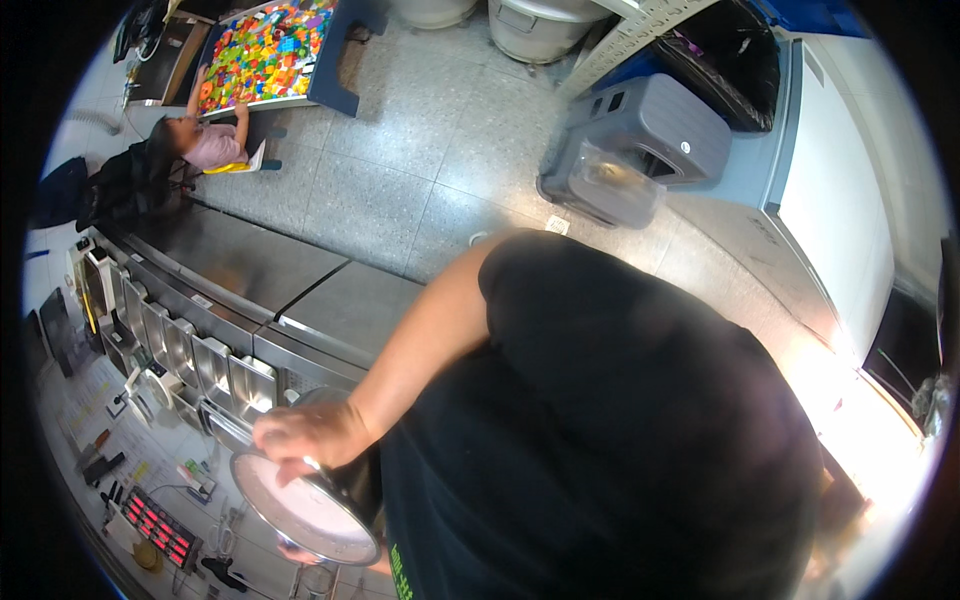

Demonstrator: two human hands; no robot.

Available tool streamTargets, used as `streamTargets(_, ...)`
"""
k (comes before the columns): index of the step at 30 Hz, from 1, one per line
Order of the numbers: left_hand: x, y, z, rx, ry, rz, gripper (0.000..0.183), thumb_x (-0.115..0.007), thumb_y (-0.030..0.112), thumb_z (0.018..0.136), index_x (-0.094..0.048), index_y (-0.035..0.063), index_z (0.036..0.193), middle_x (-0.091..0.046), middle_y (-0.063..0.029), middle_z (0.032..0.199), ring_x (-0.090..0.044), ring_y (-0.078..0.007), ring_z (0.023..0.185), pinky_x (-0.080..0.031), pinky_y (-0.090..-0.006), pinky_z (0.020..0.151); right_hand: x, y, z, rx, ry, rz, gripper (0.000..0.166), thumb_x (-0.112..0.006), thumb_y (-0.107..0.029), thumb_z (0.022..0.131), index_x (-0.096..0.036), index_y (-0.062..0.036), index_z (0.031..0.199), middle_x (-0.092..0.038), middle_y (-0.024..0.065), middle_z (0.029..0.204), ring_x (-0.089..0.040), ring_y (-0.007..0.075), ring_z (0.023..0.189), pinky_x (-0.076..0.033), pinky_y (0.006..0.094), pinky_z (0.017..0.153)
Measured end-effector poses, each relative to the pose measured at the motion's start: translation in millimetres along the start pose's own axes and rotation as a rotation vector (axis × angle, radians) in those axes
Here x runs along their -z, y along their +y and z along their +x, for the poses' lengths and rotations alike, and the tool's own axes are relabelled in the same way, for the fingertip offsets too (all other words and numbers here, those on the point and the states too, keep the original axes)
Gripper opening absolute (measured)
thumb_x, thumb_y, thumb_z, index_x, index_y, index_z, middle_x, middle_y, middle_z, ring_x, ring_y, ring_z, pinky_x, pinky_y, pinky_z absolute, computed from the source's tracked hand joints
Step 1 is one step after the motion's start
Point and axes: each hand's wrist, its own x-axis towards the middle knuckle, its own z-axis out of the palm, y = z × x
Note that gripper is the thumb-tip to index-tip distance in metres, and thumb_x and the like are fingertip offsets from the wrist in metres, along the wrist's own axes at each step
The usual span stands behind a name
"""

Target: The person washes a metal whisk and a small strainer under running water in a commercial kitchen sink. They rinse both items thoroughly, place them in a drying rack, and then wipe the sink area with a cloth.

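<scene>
My right hand (pixel 315 439) grips the upper rim of a round stainless-steel bowl (pixel 371 551), its thumb reaching over the inside. The bowl is tilted and holds a pale, pinkish-white content (pixel 304 499); whether this is liquid cannot be told. At the bowl's lower edge, a few fingers of my left hand (pixel 296 553) show against the outside, holding it, while most of that hand is hidden by the bowl. A darker metal container (pixel 326 397) stands partly covered behind my right hand, close to my black shirt.
Stainless-steel food pans (pixel 214 367) line the steel counter (pixel 315 311). A multi-channel timer (pixel 161 525) with red displays stands on the white-tiled wall side. Another person (pixel 214 146) sits at a bin of toy bricks (pixel 274 56). A grey plastic box (pixel 645 135) and large pots (pixel 540 30) occupy the floor.
</scene>
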Motion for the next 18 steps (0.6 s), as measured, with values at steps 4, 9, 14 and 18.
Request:
streamTargets(4, 45, -2, -2, 0.036, 0.119, 0.049, 0.034, -0.047, 0.027, 0.096, -0.057, -0.0027, 0.108, -0.061, -0.0119, 0.097, -0.059, -0.0184, 0.087, -0.055, -0.0326, 0.071, -13, 4, -10, -0.077, -0.112, 0.086, 0.031, -0.072, -0.025, 0.080, -0.049, -0.0044, 0.078, -0.051, 0.0158, 0.103, -0.055, 0.0318, 0.089, -0.047, 0.0396, 0.072)
streamTargets(9, 88, -7, 16, 0.022, 0.254, -0.018, 0.033, -0.048, 0.027, 0.096, -0.056, -0.0028, 0.109, -0.060, -0.0121, 0.097, -0.059, -0.0182, 0.087, -0.055, -0.0324, 0.071, -23, 20, 1, -0.151, -0.261, 0.102, 0.030, -0.078, -0.020, 0.074, -0.053, -0.0032, 0.073, -0.054, 0.0159, 0.100, -0.057, 0.0306, 0.084, -0.047, 0.0373, 0.072)
streamTargets(14, 125, -24, 6, 0.191, 0.572, -0.342, 0.032, -0.049, 0.026, 0.096, -0.056, -0.0029, 0.109, -0.060, -0.0123, 0.098, -0.059, -0.0181, 0.087, -0.055, -0.0322, 0.070, -40, 46, -5, -0.298, -0.512, 0.137, 0.028, -0.078, -0.019, 0.074, -0.055, -0.0021, 0.077, -0.053, 0.0157, 0.105, -0.058, 0.0300, 0.088, -0.048, 0.0349, 0.075)
streamTargets(18, 126, -38, 5, 0.042, 0.538, 0.137, 0.027, -0.052, 0.015, 0.091, -0.050, 0.0008, 0.115, -0.057, -0.0114, 0.098, -0.058, -0.0191, 0.089, -0.056, -0.0312, 0.071, -55, 78, -5, -0.313, -0.696, 0.103, 0.027, -0.077, -0.019, 0.075, -0.055, -0.0029, 0.078, -0.054, 0.0150, 0.105, -0.058, 0.0291, 0.086, -0.048, 0.0347, 0.074)
